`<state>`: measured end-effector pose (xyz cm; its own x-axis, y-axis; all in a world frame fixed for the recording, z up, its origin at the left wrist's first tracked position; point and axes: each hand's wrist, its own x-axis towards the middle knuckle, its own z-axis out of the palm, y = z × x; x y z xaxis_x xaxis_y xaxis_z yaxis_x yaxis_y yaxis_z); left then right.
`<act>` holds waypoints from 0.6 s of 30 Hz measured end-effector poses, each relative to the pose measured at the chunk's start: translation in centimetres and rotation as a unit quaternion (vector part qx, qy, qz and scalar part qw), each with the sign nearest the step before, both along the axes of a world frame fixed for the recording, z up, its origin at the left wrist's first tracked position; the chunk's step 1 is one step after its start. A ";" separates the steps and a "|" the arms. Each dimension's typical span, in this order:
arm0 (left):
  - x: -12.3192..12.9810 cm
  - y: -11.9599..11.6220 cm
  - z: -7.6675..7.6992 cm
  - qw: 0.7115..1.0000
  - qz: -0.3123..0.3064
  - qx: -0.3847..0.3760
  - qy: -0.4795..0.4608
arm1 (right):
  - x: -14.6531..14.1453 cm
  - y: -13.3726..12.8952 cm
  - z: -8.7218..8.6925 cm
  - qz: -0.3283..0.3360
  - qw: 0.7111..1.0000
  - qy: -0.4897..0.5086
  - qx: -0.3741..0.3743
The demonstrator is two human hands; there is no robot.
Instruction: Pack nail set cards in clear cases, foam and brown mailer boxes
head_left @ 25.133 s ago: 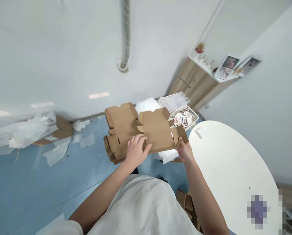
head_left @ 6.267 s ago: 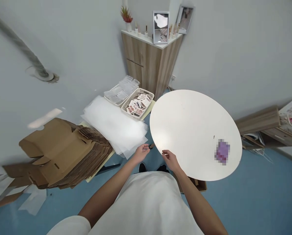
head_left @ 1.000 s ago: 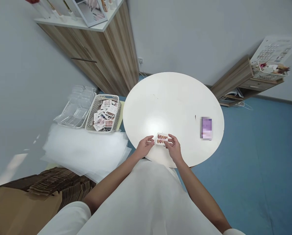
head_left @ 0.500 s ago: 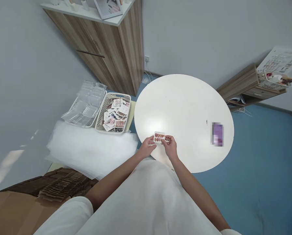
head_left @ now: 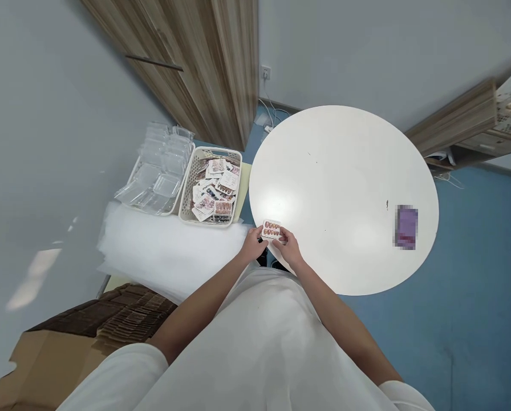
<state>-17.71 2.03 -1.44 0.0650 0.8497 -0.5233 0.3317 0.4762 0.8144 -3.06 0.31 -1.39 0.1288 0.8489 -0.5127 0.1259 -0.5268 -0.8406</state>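
Observation:
A small card of press-on nails (head_left: 271,229), with two rows of reddish and orange nails on white, is held up near the left front edge of the round white table (head_left: 345,165). My left hand (head_left: 252,245) grips its left side, fingers closed at the edge. On the opposite side, my right hand (head_left: 288,246) pinches the card's right edge. Whether the card touches the tabletop I cannot tell.
Left of the table stands a white basket (head_left: 186,197) heaped with nail cards. Beside it are clear plastic trays (head_left: 161,171), a stack of white foam sheets (head_left: 165,245) and cardboard boxes (head_left: 54,359). A blurred purple item (head_left: 406,227) lies on the table's right.
My view has shifted, so the table appears farther right and higher. The card has come slightly toward the table's left edge, and both hands still hold it.

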 end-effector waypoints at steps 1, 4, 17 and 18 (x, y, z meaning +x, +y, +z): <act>0.0 0.2 -0.2 1.000 -0.004 0.003 0.005 | -0.1 0.2 -0.2 -0.002 1.000 -0.003 0.001; -0.1 0.5 -0.7 1.000 -0.026 0.006 0.010 | -0.3 0.5 -0.4 -0.017 1.000 -0.007 0.002; 0.1 1.3 -0.7 0.998 -0.048 0.025 0.026 | -2.0 1.0 0.3 -0.073 0.997 0.026 -0.024; 0.0 1.8 -0.7 0.998 -0.045 0.028 0.026 | -2.1 1.5 0.4 -0.074 0.997 0.030 -0.023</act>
